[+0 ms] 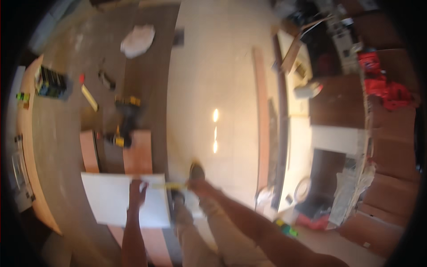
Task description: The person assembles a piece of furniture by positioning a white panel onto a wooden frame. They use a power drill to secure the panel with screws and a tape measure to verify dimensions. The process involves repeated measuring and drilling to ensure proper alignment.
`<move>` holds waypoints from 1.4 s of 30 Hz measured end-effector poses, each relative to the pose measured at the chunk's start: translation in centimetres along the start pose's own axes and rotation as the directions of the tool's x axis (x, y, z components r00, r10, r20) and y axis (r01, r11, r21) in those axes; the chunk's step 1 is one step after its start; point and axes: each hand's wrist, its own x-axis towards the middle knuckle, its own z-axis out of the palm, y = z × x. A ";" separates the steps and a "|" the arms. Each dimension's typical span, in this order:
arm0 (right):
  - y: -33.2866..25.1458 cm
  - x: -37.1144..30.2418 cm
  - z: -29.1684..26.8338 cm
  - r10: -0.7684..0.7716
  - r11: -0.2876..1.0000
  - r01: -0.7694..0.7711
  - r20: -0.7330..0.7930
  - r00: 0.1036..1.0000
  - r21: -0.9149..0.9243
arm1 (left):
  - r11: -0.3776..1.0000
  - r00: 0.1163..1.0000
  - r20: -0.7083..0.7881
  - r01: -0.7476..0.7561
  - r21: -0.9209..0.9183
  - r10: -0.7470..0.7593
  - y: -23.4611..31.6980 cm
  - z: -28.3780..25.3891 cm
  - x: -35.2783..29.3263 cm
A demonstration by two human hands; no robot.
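Observation:
A white panel lies flat at the lower left, on top of reddish-brown boards. My left hand is over the panel, its fingers closed at one end of a yellow tape measure blade. The blade stretches level across the panel's right part and past its edge. At its other end my right hand is closed round it, above my shoe; the tape's case is hidden or too blurred to make out.
A yellow-and-black cordless drill and a second such tool stand beyond the panel. A dark box and a whitish cloth or bag lie farther off. Cabinet parts and a red bundle are on the right.

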 end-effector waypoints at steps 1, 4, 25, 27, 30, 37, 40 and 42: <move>-3.8 -0.4 -1.9 0.016 1.000 -0.017 0.177 0.984 0.004 | 0.998 1.000 -0.002 0.013 -0.062 -0.013 -0.2 -1.8 -2.2; -5.5 -5.1 -5.4 -0.034 0.987 -0.005 0.242 0.970 0.162 | 0.939 0.983 0.140 0.157 -0.307 -0.119 7.0 -4.9 -5.6; -23.1 -31.2 -16.2 0.133 0.948 -0.103 -0.079 0.988 0.302 | 0.932 0.847 0.389 -0.315 -0.181 0.362 32.0 -19.9 -8.4; -23.9 -33.5 -15.9 0.152 0.911 -0.092 -0.121 0.981 0.402 | 0.909 0.800 0.434 -0.334 -0.251 0.414 37.5 -20.1 -7.9; -23.2 -34.6 -14.9 0.122 0.921 -0.026 -0.223 0.967 0.390 | 0.869 0.687 0.534 -0.358 -0.342 0.493 44.6 -20.2 -8.6; -17.4 -39.6 -18.3 0.114 0.925 0.094 -0.505 0.855 0.367 | 0.794 0.493 0.624 -0.419 -0.440 0.606 55.8 -15.4 -9.2; -17.6 -44.6 -20.7 0.269 0.923 -0.028 -0.592 0.760 0.383 | 0.766 0.425 0.685 -0.561 -0.314 0.591 60.3 -13.6 -8.9; -14.7 -46.7 -19.8 0.328 0.931 -0.116 -0.650 0.685 0.347 | 0.750 0.360 0.744 -0.601 -0.276 0.563 63.2 -10.7 -9.2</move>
